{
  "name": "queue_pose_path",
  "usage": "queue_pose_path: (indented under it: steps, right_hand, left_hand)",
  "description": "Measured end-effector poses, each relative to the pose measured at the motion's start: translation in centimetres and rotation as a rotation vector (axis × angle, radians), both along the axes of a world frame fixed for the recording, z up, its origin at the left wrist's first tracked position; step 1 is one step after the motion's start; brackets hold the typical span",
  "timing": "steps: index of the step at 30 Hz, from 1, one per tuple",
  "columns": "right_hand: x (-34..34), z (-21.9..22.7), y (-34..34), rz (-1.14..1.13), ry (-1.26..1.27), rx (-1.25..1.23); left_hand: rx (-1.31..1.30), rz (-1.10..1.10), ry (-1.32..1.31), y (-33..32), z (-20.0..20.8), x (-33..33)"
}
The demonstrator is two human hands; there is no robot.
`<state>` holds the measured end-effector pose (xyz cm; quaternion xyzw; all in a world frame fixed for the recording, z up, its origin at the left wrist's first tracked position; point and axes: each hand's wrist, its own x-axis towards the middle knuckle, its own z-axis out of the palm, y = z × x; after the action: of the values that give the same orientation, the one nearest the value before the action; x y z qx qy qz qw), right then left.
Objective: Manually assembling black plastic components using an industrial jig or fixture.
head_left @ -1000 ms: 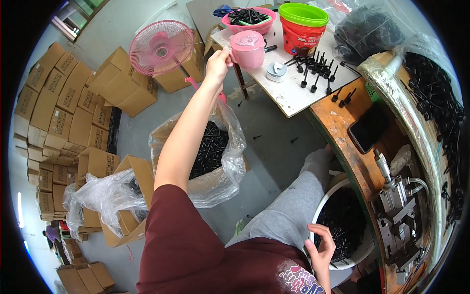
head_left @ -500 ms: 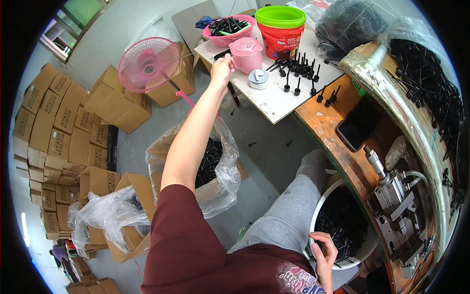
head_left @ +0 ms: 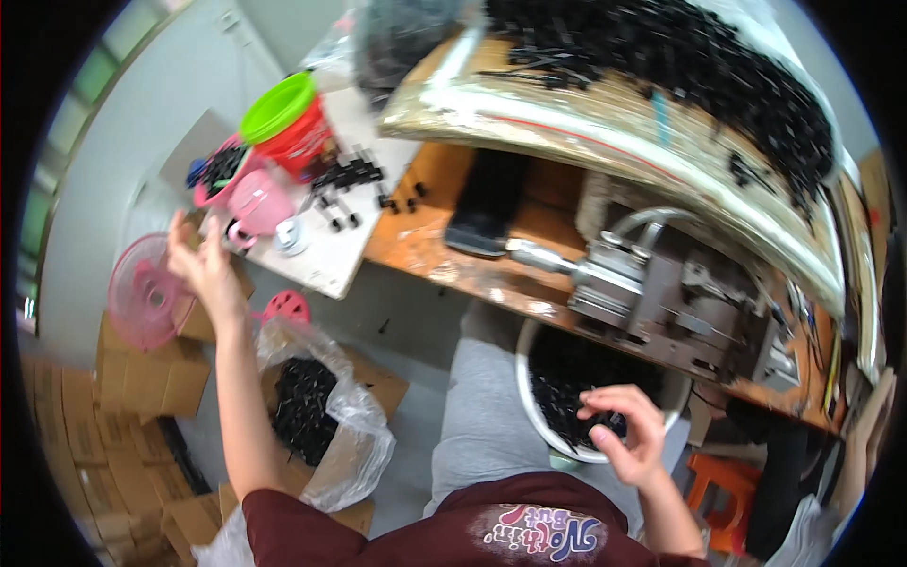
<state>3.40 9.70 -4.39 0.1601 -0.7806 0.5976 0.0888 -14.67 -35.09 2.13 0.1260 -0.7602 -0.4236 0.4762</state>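
My left hand (head_left: 205,274) is raised at the left with its fingers apart, and nothing is in it. Just beyond it a pink lidded mug (head_left: 261,202) stands on the white table (head_left: 326,263), its handle towards my hand but apart from it. Next to the mug sits a small grey-and-white round container (head_left: 290,237). My right hand (head_left: 631,433) hovers over a white tub (head_left: 525,397) filled with black rod-like parts (head_left: 567,378). Its fingers are bent and its thumb is spread away, with nothing visible between them.
A red bucket with a green rim (head_left: 300,146) and standing black parts (head_left: 350,175) share the white table. The orange bench holds a dark phone (head_left: 487,203) and a metal fixture (head_left: 614,283). Behind lies a heaped tray (head_left: 586,128). A co-worker's arm (head_left: 862,439) shows far right.
My left hand has let go of the pink mug's handle and drawn back with its fingers spread. The view has swung to the right. My right hand stays by the tub.
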Motion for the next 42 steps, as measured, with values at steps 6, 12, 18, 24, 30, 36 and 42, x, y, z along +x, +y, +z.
queue_pose_path:
  steps: [6,12,18,24,30,36,42]
  right_hand:
    - [-7.1,10.8,5.6,-0.354,0.615,0.531]
    - [-16.8,14.6,14.4,-0.568,0.555,1.173]
    - [-22.1,15.2,15.1,-0.405,0.118,1.479]
    - [-15.8,14.8,14.4,-0.309,0.676,1.035]
    - [-6.1,10.0,8.8,-0.203,0.969,1.002]
    - [-2.8,7.1,9.2,-0.284,0.819,0.966]
    - [-0.7,4.4,10.7,-0.534,0.685,0.515]
  left_hand:
    - [-0.279,-0.615,0.157,12.8,1.8,6.1]
    - [-0.456,-1.075,0.394,22.7,-0.1,9.5]
    - [-0.345,-1.268,0.448,28.3,-0.7,11.9]
    - [-0.282,-1.227,0.238,30.1,-0.2,11.6]
    - [0.133,-1.42,-0.213,33.7,0.7,11.2]
    - [0.005,-1.375,-0.205,34.8,-0.2,11.5]
    - [-0.404,-1.184,-0.097,36.1,-2.4,11.6]
